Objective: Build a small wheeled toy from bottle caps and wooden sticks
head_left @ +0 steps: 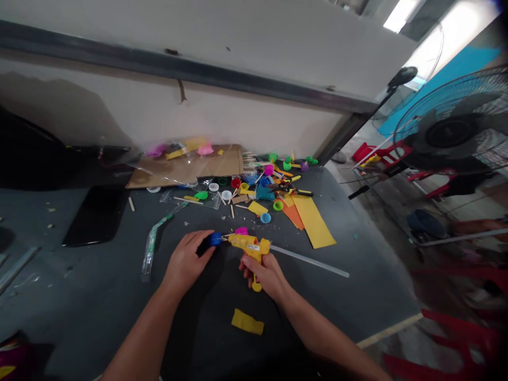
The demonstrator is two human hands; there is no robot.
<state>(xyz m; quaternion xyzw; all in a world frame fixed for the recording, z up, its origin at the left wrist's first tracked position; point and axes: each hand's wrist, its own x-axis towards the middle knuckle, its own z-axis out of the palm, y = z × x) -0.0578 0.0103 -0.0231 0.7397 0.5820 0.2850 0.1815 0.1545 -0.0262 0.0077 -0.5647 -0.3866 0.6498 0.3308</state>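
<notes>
My right hand [266, 275] is closed round the handle of a yellow glue gun [250, 245], with its nozzle pointing left. A long clear glue stick [313, 261] juts out of the gun's back to the right. My left hand [186, 261] pinches a small blue bottle cap [215, 239] and holds it right at the gun's nozzle. A pink cap [241, 230] lies just behind the gun. Both hands rest low over the dark grey table [111, 296].
Coloured bottle caps, wooden sticks and pliers [291, 189] are scattered at the back. Yellow and orange paper strips [313, 219], a cardboard sheet [190, 166], a black phone [97, 214], a plastic sleeve [153, 246] and a yellow scrap [247, 321] lie about. A fan [452, 124] stands right.
</notes>
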